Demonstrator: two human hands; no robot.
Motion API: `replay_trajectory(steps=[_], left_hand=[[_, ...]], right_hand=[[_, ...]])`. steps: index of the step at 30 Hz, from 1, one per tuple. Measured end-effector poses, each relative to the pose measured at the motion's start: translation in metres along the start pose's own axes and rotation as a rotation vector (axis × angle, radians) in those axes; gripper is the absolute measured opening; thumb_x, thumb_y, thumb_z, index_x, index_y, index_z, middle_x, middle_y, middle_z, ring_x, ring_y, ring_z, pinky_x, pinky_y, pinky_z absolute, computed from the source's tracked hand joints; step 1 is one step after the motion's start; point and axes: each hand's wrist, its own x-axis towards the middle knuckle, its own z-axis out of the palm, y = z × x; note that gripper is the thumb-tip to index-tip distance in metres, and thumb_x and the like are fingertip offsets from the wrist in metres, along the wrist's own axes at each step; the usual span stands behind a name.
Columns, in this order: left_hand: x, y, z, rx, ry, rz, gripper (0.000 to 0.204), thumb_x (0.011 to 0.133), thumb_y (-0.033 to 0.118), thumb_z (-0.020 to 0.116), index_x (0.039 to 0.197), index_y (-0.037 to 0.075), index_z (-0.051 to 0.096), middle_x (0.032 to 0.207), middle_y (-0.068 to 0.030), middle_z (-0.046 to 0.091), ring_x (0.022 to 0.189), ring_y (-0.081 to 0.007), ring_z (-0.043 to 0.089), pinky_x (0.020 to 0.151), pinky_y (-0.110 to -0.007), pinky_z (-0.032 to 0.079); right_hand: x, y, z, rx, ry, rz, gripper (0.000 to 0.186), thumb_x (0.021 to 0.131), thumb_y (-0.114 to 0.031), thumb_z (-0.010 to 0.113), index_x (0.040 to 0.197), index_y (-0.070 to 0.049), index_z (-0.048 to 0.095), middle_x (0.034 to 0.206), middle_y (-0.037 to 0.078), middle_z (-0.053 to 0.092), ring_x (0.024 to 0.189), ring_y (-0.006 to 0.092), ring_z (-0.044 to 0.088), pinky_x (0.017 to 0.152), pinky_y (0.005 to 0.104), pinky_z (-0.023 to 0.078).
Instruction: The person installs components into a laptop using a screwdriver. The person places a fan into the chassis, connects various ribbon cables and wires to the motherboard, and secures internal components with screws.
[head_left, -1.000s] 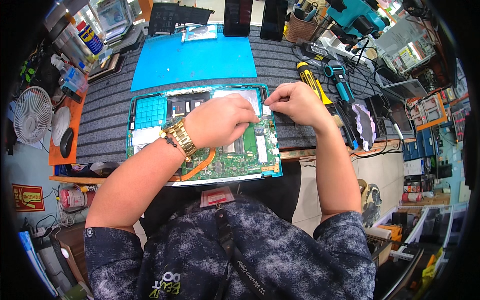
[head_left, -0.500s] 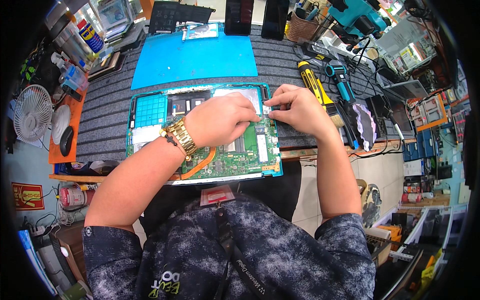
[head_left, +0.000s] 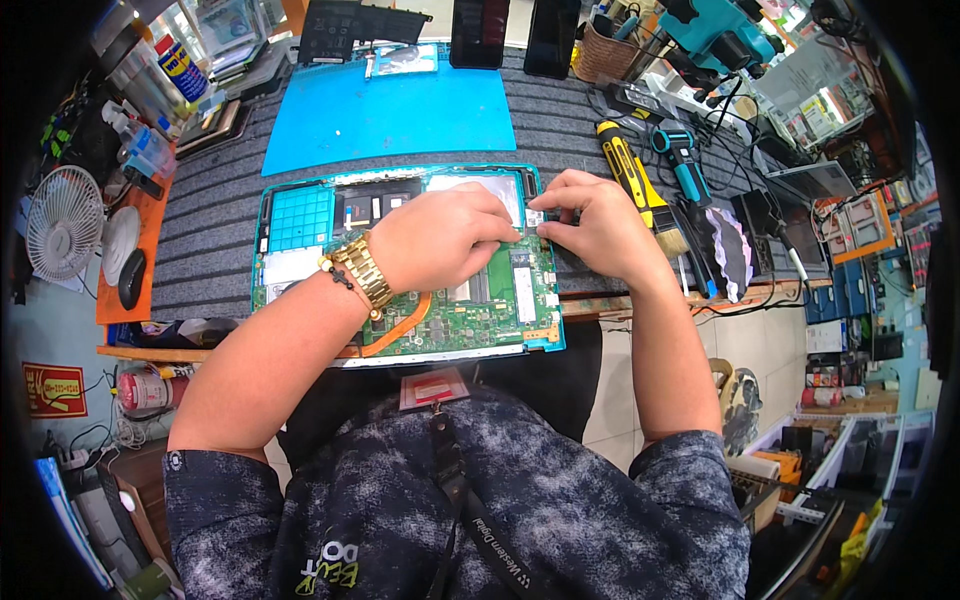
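Note:
An opened laptop base [head_left: 301, 216] with a teal shell lies at the bench's front edge, its green circuit board [head_left: 455, 328] bared. A copper heat pipe [head_left: 403, 326] crosses the board, and a narrow white-labelled module [head_left: 525, 292] sits near its right side. My left hand [head_left: 450, 235] reaches over the board with fingers curled together, tips down by the right edge; whatever they grip is hidden. Thumb and forefinger of my right hand [head_left: 600, 228] close from the right on a small pale part [head_left: 534, 218] at the laptop's right edge.
Beyond the laptop lies a blue mat [head_left: 390, 112] on the grey ribbed bench cover. To the right are a yellow-black tool [head_left: 625, 165], a teal tool [head_left: 682, 165] and a brush [head_left: 672, 241]. A white fan [head_left: 65, 222] stands left; two dark phones [head_left: 478, 35] stand at the back.

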Motion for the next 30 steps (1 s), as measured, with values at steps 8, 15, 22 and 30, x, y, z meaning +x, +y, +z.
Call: replay_trajectory(steps=[8, 15, 22, 30], left_hand=[[-0.0007, -0.0004, 0.0013, -0.004, 0.007, -0.005, 0.022, 0.095, 0.01, 0.074, 0.115, 0.008, 0.084, 0.116, -0.0101, 0.08, 0.116, -0.0324, 0.073, 0.102, -0.045, 0.061], [-0.0011, -0.0006, 0.0008, 0.009, -0.006, -0.009, 0.024, 0.095, 0.007, 0.077, 0.118, 0.007, 0.085, 0.12, -0.0106, 0.08, 0.116, -0.031, 0.075, 0.104, -0.043, 0.061], [-0.0006, -0.0002, 0.0006, 0.003, -0.005, -0.007, 0.024, 0.095, 0.006, 0.077, 0.117, 0.007, 0.085, 0.12, -0.0104, 0.08, 0.115, -0.0311, 0.075, 0.104, -0.043, 0.061], [-0.0004, 0.0005, 0.0006, -0.005, 0.014, -0.024, 0.022, 0.095, 0.007, 0.079, 0.116, 0.007, 0.086, 0.119, -0.0105, 0.081, 0.115, -0.0315, 0.075, 0.103, -0.044, 0.06]], right_hand=[[-0.0008, 0.0002, 0.0021, -0.003, -0.001, 0.005, 0.028, 0.086, -0.007, 0.087, 0.112, 0.001, 0.086, 0.1, 0.016, 0.075, 0.09, 0.0336, 0.076, 0.085, 0.0412, 0.06], [-0.0043, 0.0026, 0.0033, -0.019, 0.006, -0.003, 0.029, 0.088, -0.006, 0.088, 0.116, -0.001, 0.086, 0.097, 0.012, 0.072, 0.088, 0.0276, 0.071, 0.081, 0.0385, 0.058], [-0.0082, 0.0059, 0.0055, 0.006, 0.033, -0.022, 0.032, 0.089, -0.001, 0.089, 0.121, -0.002, 0.085, 0.092, 0.005, 0.067, 0.081, 0.0162, 0.063, 0.074, 0.0327, 0.053], [-0.01, 0.0049, 0.0052, 0.029, 0.031, 0.051, 0.032, 0.088, -0.008, 0.087, 0.119, -0.001, 0.085, 0.098, 0.014, 0.074, 0.09, 0.0308, 0.073, 0.084, 0.0402, 0.059]])
